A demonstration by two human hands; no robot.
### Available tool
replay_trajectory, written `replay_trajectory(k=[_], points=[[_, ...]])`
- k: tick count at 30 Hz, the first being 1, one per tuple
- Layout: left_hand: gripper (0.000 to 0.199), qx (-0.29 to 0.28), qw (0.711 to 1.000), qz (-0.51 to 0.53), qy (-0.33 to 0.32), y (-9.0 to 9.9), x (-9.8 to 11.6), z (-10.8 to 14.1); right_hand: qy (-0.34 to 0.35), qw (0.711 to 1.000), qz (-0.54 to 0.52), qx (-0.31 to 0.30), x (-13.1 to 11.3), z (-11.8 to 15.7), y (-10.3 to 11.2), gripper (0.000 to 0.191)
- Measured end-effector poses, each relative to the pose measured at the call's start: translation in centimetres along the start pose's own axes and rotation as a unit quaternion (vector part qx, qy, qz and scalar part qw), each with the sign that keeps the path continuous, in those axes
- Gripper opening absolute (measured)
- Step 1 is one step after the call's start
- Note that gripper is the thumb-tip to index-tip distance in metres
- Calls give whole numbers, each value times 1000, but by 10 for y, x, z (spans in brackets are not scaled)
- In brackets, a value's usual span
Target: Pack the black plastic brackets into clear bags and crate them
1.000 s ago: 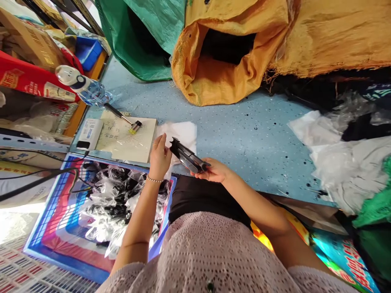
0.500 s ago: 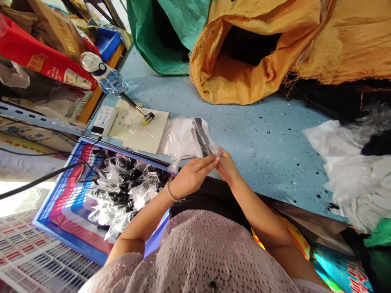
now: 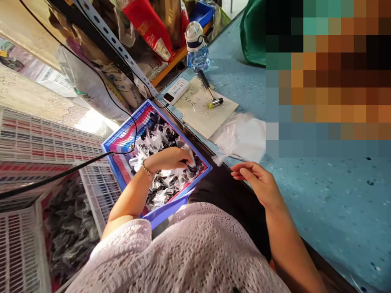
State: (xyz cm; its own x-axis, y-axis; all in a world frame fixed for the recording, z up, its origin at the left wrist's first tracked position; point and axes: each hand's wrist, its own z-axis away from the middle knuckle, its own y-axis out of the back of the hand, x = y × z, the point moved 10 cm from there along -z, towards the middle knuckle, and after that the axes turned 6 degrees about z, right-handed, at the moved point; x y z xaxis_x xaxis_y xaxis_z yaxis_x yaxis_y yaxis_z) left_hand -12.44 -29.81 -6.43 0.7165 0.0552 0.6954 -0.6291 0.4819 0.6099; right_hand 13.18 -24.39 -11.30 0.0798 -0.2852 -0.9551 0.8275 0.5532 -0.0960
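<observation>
My left hand [image 3: 171, 158], with a beaded bracelet at the wrist, is over the blue-rimmed basket [image 3: 180, 197] beside the table. Its fingers curl down at a clear plastic bag [image 3: 191, 158] with something dark in it; the fingertips are partly hidden. Several similar clear bags with dark contents [image 3: 161, 191] fill the basket. At the table edge my right hand [image 3: 258, 181] is open, fingers stretched out and close together, with nothing seen in it. Just beyond it lies a stack of flat clear plastic bags [image 3: 241, 134].
A small hammer [image 3: 215, 101] rests on a board [image 3: 198, 112] with handwriting, near a white device [image 3: 177, 91] and a water bottle [image 3: 197, 49]. A black cable [image 3: 61, 181] crosses the basket. White crates [image 3: 91, 195] stand at left. The upper right is pixelated.
My view has turned left. Both hands were together over the table with a clear bag of dark contents; now my left hand is down at the basket and my right hand is apart from it.
</observation>
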Motion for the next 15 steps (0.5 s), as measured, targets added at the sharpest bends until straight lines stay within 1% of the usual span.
replay_trajectory(k=[1, 2, 3, 4, 5, 6, 7, 8, 9, 10, 11, 13, 15], points=[[13, 12, 994, -16, 110, 12, -52, 2, -1, 1000, 1, 28, 5, -3, 9, 26], [13, 33, 976, -30, 212, 25, -101, 7, -4, 999, 2, 50, 10, -4, 18, 25], [13, 51, 961, -44, 267, 39, -138, 11, -8, 998, 2, 69, 16, -3, 27, 24], [11, 69, 946, -58, 310, 52, -168, 16, -11, 996, 0, 88, 21, -2, 36, 23], [10, 87, 935, -69, 336, 64, -191, 20, -14, 994, -3, 105, 26, 0, 45, 22], [12, 103, 928, -77, 351, 74, -208, 24, -16, 993, -7, 120, 31, 3, 51, 21], [17, 117, 920, -81, 365, 82, -220, 28, -19, 991, -10, 132, 35, 5, 56, 22], [24, 127, 914, -80, 377, 85, -230, 32, -23, 990, -11, 142, 39, 7, 60, 22], [30, 132, 910, -74, 385, 84, -236, 33, -27, 989, -11, 148, 43, 9, 62, 23], [35, 132, 909, -64, 389, 78, -239, 32, -32, 988, -10, 152, 47, 11, 62, 24], [38, 127, 911, -50, 389, 68, -240, 28, -35, 987, -9, 155, 50, 12, 63, 25], [39, 110, 918, -15, 380, 40, -238, 15, -40, 987, -10, 157, 56, 13, 63, 27], [37, 84, 930, 24, 357, 9, -227, -3, -44, 987, -14, 155, 60, 14, 64, 28]])
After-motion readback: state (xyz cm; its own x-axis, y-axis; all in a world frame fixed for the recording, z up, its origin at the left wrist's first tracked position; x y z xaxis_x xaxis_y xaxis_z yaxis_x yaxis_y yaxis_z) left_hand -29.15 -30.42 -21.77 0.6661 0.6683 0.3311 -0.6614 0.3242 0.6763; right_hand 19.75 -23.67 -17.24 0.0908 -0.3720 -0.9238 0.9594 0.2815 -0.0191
